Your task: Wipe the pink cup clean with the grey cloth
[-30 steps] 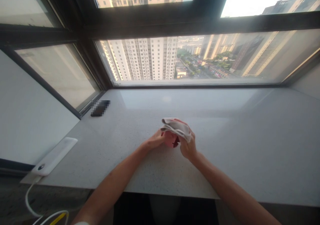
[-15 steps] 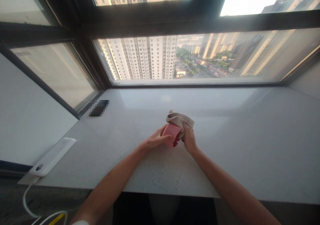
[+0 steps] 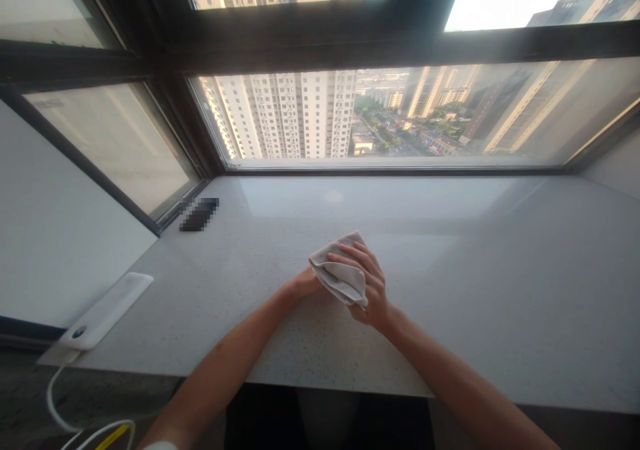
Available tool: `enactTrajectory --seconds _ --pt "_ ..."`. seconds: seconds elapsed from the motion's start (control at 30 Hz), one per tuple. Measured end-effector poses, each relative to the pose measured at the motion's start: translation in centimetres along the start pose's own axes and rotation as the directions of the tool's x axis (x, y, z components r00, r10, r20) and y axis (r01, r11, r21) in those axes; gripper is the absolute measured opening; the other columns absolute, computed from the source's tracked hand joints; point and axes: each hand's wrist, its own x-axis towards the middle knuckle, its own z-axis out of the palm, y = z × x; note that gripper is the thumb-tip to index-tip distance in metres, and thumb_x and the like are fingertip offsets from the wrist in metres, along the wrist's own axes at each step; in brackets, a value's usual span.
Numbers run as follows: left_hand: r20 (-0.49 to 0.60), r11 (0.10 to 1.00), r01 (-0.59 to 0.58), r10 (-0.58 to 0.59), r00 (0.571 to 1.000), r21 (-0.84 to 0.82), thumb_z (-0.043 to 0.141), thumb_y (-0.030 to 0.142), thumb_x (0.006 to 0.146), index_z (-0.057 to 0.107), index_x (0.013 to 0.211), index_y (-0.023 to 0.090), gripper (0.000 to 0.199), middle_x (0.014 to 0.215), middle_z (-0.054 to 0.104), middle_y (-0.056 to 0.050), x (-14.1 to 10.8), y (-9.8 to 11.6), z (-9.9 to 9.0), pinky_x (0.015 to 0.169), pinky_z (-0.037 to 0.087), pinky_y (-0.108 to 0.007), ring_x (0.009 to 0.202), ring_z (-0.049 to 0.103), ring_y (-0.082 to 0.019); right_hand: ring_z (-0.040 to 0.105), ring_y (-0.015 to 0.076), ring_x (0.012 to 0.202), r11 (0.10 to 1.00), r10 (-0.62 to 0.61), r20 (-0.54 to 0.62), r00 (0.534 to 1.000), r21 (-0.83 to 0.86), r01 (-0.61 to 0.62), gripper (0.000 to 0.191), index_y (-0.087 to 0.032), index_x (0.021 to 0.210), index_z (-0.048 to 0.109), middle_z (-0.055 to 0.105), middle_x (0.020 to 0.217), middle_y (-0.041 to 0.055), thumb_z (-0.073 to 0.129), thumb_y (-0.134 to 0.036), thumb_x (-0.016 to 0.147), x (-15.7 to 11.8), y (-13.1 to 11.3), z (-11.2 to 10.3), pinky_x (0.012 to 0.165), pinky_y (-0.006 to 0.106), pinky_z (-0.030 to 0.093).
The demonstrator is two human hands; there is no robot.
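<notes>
A beige cloth (image 3: 339,273) is draped over the spot where my two hands meet, above the middle of the counter. My right hand (image 3: 367,283) presses on the cloth from the right, fingers laid across its top and the thumb underneath. From the left my left hand (image 3: 309,281) reaches beneath the cloth, its fingers covered. The pink plastic piece that it gripped half a second ago is hidden under the cloth.
The pale speckled counter (image 3: 480,290) runs up to a dark window frame (image 3: 310,43). A pixelated dark object (image 3: 199,215) lies near the left corner. On the left edge rests a white power strip (image 3: 107,311), its white cable (image 3: 51,397) hanging down.
My right hand has swung the cloth over the pink piece, covering it and my left fingers. The right hand has turned so its back faces up. The left arm stays nearly in place.
</notes>
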Motion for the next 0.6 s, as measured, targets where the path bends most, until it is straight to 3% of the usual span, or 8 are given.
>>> enactTrajectory --seconds 0.07,0.17,0.27,0.37,0.47,0.6 --pt "-0.001 0.999 -0.028 0.028 1.000 0.023 0.084 0.052 0.084 0.071 0.129 0.018 0.058 0.122 0.079 -0.016 0.0 0.1 0.1 0.087 0.062 -0.043 0.120 0.072 -0.038 0.066 0.0373 0.143 1.000 0.027 -0.041 0.999 0.015 -0.027 0.050 -0.031 0.149 0.070 0.078 0.140 0.0101 0.048 -0.054 0.110 -0.2 0.4 0.2 0.124 0.067 0.048" --pt "0.005 0.997 -0.053 0.053 0.999 0.049 0.081 0.057 0.084 0.073 0.124 0.014 0.059 0.118 0.079 -0.014 0.0 -0.1 0.2 0.091 0.061 -0.043 0.115 0.072 -0.036 0.068 0.0348 0.141 0.961 0.264 -0.134 0.955 0.119 -0.249 0.046 -0.030 0.144 0.073 0.076 0.145 0.0097 0.045 -0.048 0.112 -0.7 1.3 0.6 0.123 0.062 0.051" --pt "0.032 0.999 -0.010 0.009 0.999 0.041 0.079 0.069 0.083 0.074 0.114 0.014 0.063 0.106 0.079 -0.013 -0.1 -0.5 0.1 0.084 0.059 -0.040 0.100 0.073 -0.033 0.072 0.0342 0.134 0.847 0.511 -0.157 0.845 0.257 -0.464 0.046 -0.029 0.132 0.079 0.079 0.137 0.0089 0.047 -0.053 0.111 -1.1 2.1 1.1 0.116 0.056 0.058" --pt "0.017 1.000 0.016 -0.016 1.000 0.014 0.083 0.076 0.078 0.072 0.116 0.014 0.074 0.103 0.078 -0.012 -0.1 -0.9 -0.2 0.080 0.056 -0.035 0.094 0.073 -0.028 0.078 0.0320 0.121 0.707 0.679 -0.150 0.719 0.396 -0.586 0.049 -0.026 0.126 0.081 0.084 0.123 0.0088 0.048 -0.058 0.110 -1.1 2.7 1.3 0.105 0.050 0.063" --pt "-0.003 1.000 0.025 -0.025 1.000 -0.005 0.085 0.078 0.078 0.068 0.130 0.013 0.085 0.112 0.077 -0.013 -0.2 -0.9 -0.2 0.081 0.055 -0.032 0.096 0.073 -0.026 0.078 0.0290 0.114 0.579 0.780 -0.093 0.619 0.485 -0.656 0.050 -0.023 0.126 0.081 0.084 0.121 0.0088 0.050 -0.059 0.108 -0.9 3.2 1.2 0.098 0.044 0.064" --pt "0.003 0.999 0.052 -0.052 0.999 -0.013 0.086 0.077 0.078 0.064 0.140 0.013 0.092 0.117 0.077 -0.014 -0.4 -0.9 -0.3 0.082 0.056 -0.032 0.097 0.073 -0.025 0.076 0.0245 0.084 0.475 0.855 -0.060 0.515 0.491 -0.731 0.050 -0.021 0.097 0.082 0.082 0.091 0.0044 0.053 -0.061 0.106 -1.0 3.7 0.8 0.077 0.036 0.064"
